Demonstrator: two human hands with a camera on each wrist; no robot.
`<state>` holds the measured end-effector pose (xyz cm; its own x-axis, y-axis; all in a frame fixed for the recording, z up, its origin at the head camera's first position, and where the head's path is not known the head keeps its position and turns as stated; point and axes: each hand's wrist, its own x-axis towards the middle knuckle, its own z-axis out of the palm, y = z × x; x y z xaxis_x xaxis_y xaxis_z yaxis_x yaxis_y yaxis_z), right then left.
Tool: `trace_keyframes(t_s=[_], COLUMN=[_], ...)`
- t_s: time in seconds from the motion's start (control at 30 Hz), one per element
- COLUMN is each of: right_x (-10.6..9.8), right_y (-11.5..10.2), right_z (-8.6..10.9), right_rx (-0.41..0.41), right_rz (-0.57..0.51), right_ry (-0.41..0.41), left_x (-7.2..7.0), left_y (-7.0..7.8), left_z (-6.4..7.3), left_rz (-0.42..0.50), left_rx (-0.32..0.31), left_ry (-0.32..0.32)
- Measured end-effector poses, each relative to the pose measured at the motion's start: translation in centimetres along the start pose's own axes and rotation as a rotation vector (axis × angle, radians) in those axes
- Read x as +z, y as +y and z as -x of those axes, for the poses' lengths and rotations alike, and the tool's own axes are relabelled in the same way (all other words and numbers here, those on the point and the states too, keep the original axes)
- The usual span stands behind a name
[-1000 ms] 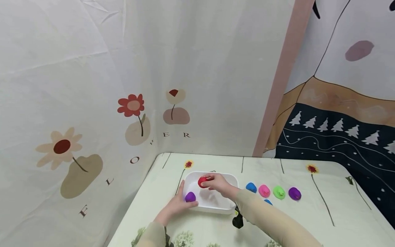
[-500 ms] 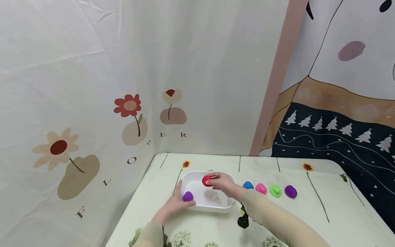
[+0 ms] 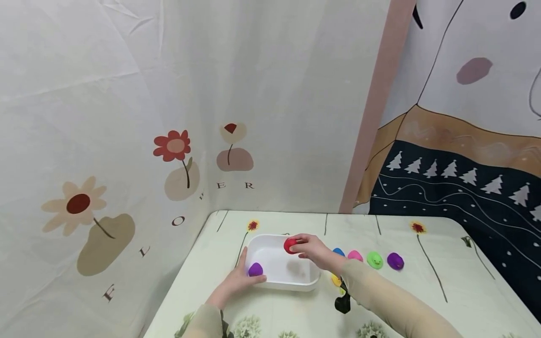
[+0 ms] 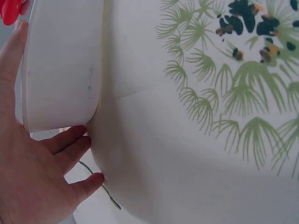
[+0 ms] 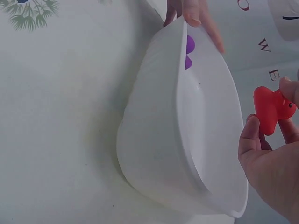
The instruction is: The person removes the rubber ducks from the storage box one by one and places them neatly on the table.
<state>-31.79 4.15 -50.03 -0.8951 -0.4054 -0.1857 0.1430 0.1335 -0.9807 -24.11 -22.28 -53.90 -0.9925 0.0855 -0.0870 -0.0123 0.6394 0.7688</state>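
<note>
My right hand (image 3: 312,249) pinches a red rubber duck (image 5: 268,107) between thumb and fingertips, its black eye showing in the right wrist view. In the head view this duck overlaps the back right part of a white plastic tub (image 3: 276,283). At the tub's left front corner is my left hand (image 3: 236,280), with the thumb over the rim and the other fingers round the outside. A purple duck (image 3: 255,270) sits inside the tub, close by the left thumb. The left wrist view shows the fingers (image 4: 70,149) against the corner's underside.
Right of the tub, a row of small ducks stands on the flowered tablecloth: blue (image 3: 338,252), pink (image 3: 355,255), green (image 3: 374,259) and purple (image 3: 395,261). A yellow one (image 3: 336,280) peeks out by the right wrist, partly hidden. Printed curtains hang behind and left.
My right hand has moved slightly right above the tub, with the red duck still pinched. The left hand stays at the tub's corner. The view has shifted a little.
</note>
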Motion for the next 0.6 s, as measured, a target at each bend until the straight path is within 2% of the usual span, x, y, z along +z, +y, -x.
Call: trace_keyframes(t_s=[0.3,0.6], right_x=[-2.1,-4.3], right_y=[-0.2,-0.5], right_z=[1.2,2.2], right_rx=[0.004,0.017], right_rz=[0.017,0.007], right_ry=[0.054,0.14], left_x=[0.2,0.0], left_y=[0.0,-0.1], left_z=[-0.2,-0.3], left_rz=[-0.003,-0.034], left_rx=[0.006,-0.026], left_ry=[-0.006,-0.008])
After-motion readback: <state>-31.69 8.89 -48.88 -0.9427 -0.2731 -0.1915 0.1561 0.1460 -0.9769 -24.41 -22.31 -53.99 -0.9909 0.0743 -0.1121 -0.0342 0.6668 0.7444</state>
